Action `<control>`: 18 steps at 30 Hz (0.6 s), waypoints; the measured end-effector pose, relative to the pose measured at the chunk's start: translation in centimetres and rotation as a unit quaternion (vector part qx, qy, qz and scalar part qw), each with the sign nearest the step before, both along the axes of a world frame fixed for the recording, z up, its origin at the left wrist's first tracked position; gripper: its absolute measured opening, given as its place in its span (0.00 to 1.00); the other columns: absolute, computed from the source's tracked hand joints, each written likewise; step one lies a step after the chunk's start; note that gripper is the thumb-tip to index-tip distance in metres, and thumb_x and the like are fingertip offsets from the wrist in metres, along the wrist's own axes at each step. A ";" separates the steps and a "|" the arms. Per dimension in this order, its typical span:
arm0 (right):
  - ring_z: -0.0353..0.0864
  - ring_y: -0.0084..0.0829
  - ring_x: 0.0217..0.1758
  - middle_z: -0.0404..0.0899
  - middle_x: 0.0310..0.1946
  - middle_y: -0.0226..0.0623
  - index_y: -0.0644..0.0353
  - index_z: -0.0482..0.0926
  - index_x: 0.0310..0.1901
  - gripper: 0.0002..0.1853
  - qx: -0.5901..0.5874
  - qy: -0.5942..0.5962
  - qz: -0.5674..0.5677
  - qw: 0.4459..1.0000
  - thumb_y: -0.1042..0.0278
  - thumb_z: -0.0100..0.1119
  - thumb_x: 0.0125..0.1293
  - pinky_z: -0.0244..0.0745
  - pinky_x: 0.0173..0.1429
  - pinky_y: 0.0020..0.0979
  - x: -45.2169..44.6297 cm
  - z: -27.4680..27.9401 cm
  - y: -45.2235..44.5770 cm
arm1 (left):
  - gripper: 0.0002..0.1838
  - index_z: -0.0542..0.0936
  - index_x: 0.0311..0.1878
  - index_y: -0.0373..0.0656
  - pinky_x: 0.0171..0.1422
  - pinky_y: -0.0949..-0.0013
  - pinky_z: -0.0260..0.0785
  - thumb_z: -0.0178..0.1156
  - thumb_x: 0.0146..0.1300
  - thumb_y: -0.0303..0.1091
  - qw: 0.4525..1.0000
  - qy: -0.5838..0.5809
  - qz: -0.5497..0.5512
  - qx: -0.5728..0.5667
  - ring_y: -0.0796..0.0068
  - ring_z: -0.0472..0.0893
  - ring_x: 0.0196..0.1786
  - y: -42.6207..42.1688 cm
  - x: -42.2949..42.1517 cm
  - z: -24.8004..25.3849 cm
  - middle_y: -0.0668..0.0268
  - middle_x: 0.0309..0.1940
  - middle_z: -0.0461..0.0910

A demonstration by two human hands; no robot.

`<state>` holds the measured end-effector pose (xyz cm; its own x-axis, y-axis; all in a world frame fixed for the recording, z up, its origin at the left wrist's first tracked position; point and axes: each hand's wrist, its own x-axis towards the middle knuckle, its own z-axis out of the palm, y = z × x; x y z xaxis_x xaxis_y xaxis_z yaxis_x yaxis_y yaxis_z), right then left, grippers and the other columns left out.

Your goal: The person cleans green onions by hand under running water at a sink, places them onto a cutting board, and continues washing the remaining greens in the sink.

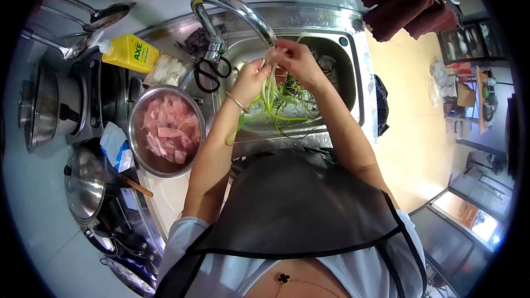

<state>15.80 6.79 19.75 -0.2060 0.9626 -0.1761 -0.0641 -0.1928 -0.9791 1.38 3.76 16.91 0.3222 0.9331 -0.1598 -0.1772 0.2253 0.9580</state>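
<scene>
My left hand [251, 81], with a bangle at the wrist, is closed around a bunch of spring onions [269, 96]. Their green leaves hang down into the steel sink [358, 85]. Pressed together at the pale upper ends of the bunch are the fingers of my right hand [300, 64]. Both hands are just below the spout of the curved chrome faucet [237, 0]. More greens and thin roots lie in the basin, partly hidden behind my hands and forearms.
Left of the sink stands a metal bowl [133, 146] of sliced raw meat [172, 127]. Black-handled scissors [212, 74] and a yellow detergent bottle [131, 53] are behind it. A lidded pan [85, 185] is farther left. Dark red cloths [400, 8] hang at the upper right.
</scene>
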 end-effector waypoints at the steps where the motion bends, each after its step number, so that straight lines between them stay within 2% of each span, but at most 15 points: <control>1: 0.68 0.17 0.22 0.73 0.23 0.30 0.67 0.73 0.41 0.12 0.008 -0.054 0.076 0.996 0.69 0.53 0.58 0.66 0.25 0.20 0.0 0.1 0.0 | 0.14 0.69 0.48 0.34 0.40 0.74 0.70 0.44 0.62 0.30 1.000 -0.001 0.000 -0.001 0.75 0.76 0.35 0.2 -0.2 -0.6 0.62 0.32 0.76; 2: 0.68 0.16 0.25 0.73 0.24 0.28 0.67 0.73 0.41 0.12 0.015 -0.108 0.152 0.982 0.69 0.53 0.58 0.67 0.29 0.19 0.0 0.2 0.1 | 0.14 0.69 0.48 0.35 0.41 0.75 0.68 0.44 0.62 0.30 0.995 0.071 -0.036 0.066 0.76 0.76 0.36 0.5 -0.5 -1.5 0.63 0.33 0.76; 3: 0.68 0.16 0.25 0.73 0.24 0.28 0.67 0.73 0.41 0.12 0.014 -0.109 0.152 0.982 0.69 0.53 0.58 0.67 0.29 0.19 0.1 0.4 0.2 | 0.13 0.70 0.48 0.35 0.42 0.76 0.67 0.44 0.62 0.29 0.978 0.143 -0.072 0.133 0.77 0.75 0.36 0.6 -0.6 -1.0 0.64 0.35 0.76; 4: 0.69 0.16 0.25 0.73 0.24 0.28 0.67 0.73 0.40 0.12 0.029 -0.131 0.163 0.977 0.68 0.54 0.57 0.67 0.29 0.20 0.1 0.7 0.4 | 0.14 0.70 0.47 0.34 0.45 0.77 0.65 0.44 0.63 0.31 0.975 0.183 -0.096 0.088 0.77 0.75 0.39 0.2 -1.0 0.4 0.63 0.39 0.75; 5: 0.69 0.16 0.25 0.73 0.23 0.28 0.66 0.74 0.38 0.11 0.044 -0.153 0.174 0.972 0.68 0.55 0.56 0.67 0.29 0.20 0.1 0.9 0.5 | 0.14 0.70 0.47 0.34 0.45 0.77 0.65 0.44 0.63 0.31 0.975 0.182 -0.094 0.088 0.77 0.75 0.39 0.2 -1.0 0.2 0.63 0.39 0.75; 6: 0.69 0.16 0.25 0.73 0.23 0.28 0.66 0.74 0.38 0.11 0.044 -0.154 0.176 0.971 0.68 0.55 0.56 0.67 0.29 0.20 0.0 1.0 0.5 | 0.15 0.70 0.47 0.33 0.46 0.76 0.64 0.44 0.63 0.33 0.997 0.025 -0.074 -0.001 0.77 0.74 0.40 0.3 -1.1 0.2 0.62 0.40 0.74; 7: 0.69 0.16 0.23 0.73 0.22 0.29 0.66 0.74 0.35 0.10 0.059 -0.131 0.140 0.980 0.69 0.56 0.54 0.66 0.27 0.21 -0.2 1.1 0.4 | 0.16 0.69 0.48 0.33 0.48 0.76 0.64 0.44 0.63 0.34 0.986 -0.133 -0.050 -0.089 0.77 0.73 0.42 0.4 -1.2 0.3 0.61 0.42 0.74; 8: 0.69 0.17 0.22 0.72 0.21 0.29 0.65 0.74 0.33 0.09 0.073 -0.108 0.103 0.986 0.70 0.57 0.52 0.65 0.25 0.21 -0.3 1.2 0.3 | 0.17 0.68 0.49 0.33 0.49 0.73 0.64 0.43 0.64 0.37 0.974 -0.182 0.014 -0.137 0.75 0.73 0.44 0.3 -1.4 0.5 0.60 0.43 0.73; 9: 0.69 0.17 0.22 0.72 0.21 0.29 0.65 0.74 0.33 0.09 0.072 -0.110 0.106 0.986 0.70 0.57 0.52 0.65 0.25 0.21 -0.3 1.2 0.2 | 0.17 0.68 0.49 0.33 0.49 0.73 0.64 0.43 0.64 0.37 0.973 -0.184 0.016 -0.138 0.75 0.73 0.44 0.4 -1.5 0.9 0.60 0.43 0.73; 11: 0.69 0.16 0.25 0.72 0.21 0.29 0.65 0.74 0.31 0.10 0.021 -0.079 0.115 0.990 0.69 0.60 0.49 0.65 0.27 0.21 -0.3 1.4 0.2 | 0.17 0.67 0.49 0.35 0.49 0.69 0.65 0.43 0.64 0.38 0.939 -0.291 0.044 -0.177 0.72 0.73 0.45 1.3 -1.7 1.1 0.60 0.43 0.73; 13: 0.67 0.15 0.24 0.71 0.22 0.26 0.64 0.73 0.32 0.09 0.065 -0.093 0.140 0.984 0.70 0.60 0.51 0.64 0.27 0.19 -1.4 0.6 0.1 | 0.18 0.69 0.47 0.35 0.48 0.68 0.66 0.42 0.64 0.40 0.946 -0.268 0.060 -0.172 0.71 0.73 0.43 1.9 -1.3 0.9 0.62 0.40 0.73; 15: 0.65 0.14 0.24 0.69 0.22 0.24 0.63 0.73 0.32 0.08 0.111 -0.106 0.161 0.975 0.70 0.59 0.52 0.62 0.27 0.17 -2.1 0.6 0.4 | 0.22 0.70 0.45 0.36 0.46 0.70 0.66 0.43 0.62 0.47 0.959 -0.243 0.049 -0.137 0.73 0.73 0.39 2.5 -0.8 1.0 0.63 0.37 0.74; 16: 0.66 0.15 0.23 0.71 0.22 0.27 0.64 0.73 0.32 0.11 0.078 -0.104 0.160 0.978 0.69 0.61 0.49 0.63 0.26 0.19 -2.3 1.0 0.6 | 0.26 0.71 0.43 0.38 0.45 0.71 0.66 0.43 0.60 0.55 0.945 -0.306 -0.029 -0.111 0.74 0.73 0.37 3.8 -1.4 0.2 0.64 0.35 0.74; 17: 0.68 0.17 0.23 0.72 0.21 0.30 0.65 0.73 0.31 0.13 0.044 -0.102 0.159 0.981 0.69 0.63 0.46 0.64 0.25 0.21 -2.4 1.1 0.8 | 0.26 0.71 0.43 0.38 0.45 0.71 0.66 0.43 0.60 0.55 0.945 -0.307 -0.028 -0.111 0.74 0.73 0.37 3.9 -1.4 -0.8 0.64 0.35 0.74; 18: 0.68 0.17 0.23 0.73 0.21 0.31 0.66 0.73 0.32 0.12 0.062 -0.099 0.158 0.981 0.70 0.61 0.46 0.65 0.26 0.21 -2.5 0.9 1.3 | 0.28 0.72 0.41 0.38 0.45 0.71 0.65 0.43 0.58 0.58 0.932 -0.343 -0.004 -0.116 0.74 0.73 0.37 3.4 -0.9 1.9 0.64 0.34 0.74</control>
<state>13.34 8.09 20.61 -0.4703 0.8731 -0.1286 0.1729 -0.0517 -0.9836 0.51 7.19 18.84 0.4291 0.8965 -0.1103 -0.7280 0.4155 0.5453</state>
